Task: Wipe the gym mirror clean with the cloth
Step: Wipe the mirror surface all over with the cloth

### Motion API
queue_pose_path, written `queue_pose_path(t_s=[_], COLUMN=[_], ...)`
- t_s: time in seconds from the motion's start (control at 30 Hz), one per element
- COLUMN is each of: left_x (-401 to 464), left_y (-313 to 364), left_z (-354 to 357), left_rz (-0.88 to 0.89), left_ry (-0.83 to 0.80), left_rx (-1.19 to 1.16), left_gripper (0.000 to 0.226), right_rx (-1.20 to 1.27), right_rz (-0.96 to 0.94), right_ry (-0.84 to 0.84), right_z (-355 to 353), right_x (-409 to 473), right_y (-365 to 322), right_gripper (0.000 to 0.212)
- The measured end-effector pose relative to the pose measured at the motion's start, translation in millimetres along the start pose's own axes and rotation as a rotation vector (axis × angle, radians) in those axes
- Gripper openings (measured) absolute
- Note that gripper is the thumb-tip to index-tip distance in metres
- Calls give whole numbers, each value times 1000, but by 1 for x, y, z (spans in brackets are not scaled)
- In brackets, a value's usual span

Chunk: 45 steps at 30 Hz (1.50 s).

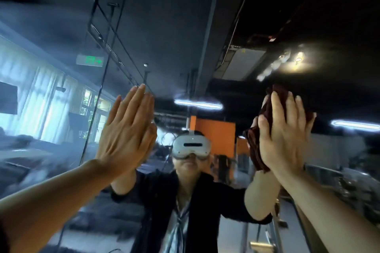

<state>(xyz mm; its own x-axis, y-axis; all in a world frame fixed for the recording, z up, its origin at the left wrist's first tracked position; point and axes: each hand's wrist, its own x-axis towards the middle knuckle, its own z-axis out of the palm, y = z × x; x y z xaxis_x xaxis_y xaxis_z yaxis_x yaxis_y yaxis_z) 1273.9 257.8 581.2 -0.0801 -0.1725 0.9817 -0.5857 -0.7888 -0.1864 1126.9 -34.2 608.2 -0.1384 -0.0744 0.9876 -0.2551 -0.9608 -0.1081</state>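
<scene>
Mirror directly ahead, hazy at left. Right hand, fingers straight, together, presses cloth on glass. Left hand braces, flat, fingers together. Keep your palm pressure even; overlap strokes.

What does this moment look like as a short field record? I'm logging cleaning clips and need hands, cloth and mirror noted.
surface: gym mirror, reflecting the person and the room
left hand: flat on the glass, fingers straight and together, holding nothing
right hand: fingers straight, pressing the cloth against the glass
cloth: dark red, bunched, showing past the fingertips and the thumb side
reflection: headset worn by the person, between the two hands
wipe state: mirror hazy and streaked at left
</scene>
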Motion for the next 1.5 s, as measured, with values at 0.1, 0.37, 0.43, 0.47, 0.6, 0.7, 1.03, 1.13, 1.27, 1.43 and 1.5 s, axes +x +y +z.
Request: queue_pose_path(t_s=[0.1,0.37,0.43,0.47,0.6,0.7,1.03,1.13,1.27,1.43,1.5], left_x=[-2,-5,-7,-7,-15,-27,-72,-73,-73,-74,-74], left_y=[0,-23,-48,-63,-123,-158,-203,-202,-201,-200,-200], left_z=[7,-1,-8,-13,-29,-34,-19,-19,-21,-19,-20], left_rz=[-8,69,71,58,3,23,68,72,79,86,90], left_ry=[-23,29,39,47,68,55,40,43,17,-3,12], left_rx=[26,-68,-35,-32,-54,-53,-56,-33,-7,17,-7], left_gripper=[67,68,69,69,70,70,67,68,69,72,72], right_rx=[-67,-99,-114,-118,-119,-133,-58,-16,-56,-118,-89], right_rz=[12,-121,-139,-147,-191,-245,-413,-422,-25,159,-34], right_ry=[50,30,22,5,-57,-76,-100,-138,-39,7,-62], right_z=[8,36,40,42,54,65,82,73,59,66,69], right_x=[12,37,39,40,41,34,-22,-29,-46,-71,-90], right_y=[-20,-119,-149,-166,-239,-299,-386,-349,-292,-331,-352], right_gripper=[56,56,58,60,64,70,61,59,63,61,59])
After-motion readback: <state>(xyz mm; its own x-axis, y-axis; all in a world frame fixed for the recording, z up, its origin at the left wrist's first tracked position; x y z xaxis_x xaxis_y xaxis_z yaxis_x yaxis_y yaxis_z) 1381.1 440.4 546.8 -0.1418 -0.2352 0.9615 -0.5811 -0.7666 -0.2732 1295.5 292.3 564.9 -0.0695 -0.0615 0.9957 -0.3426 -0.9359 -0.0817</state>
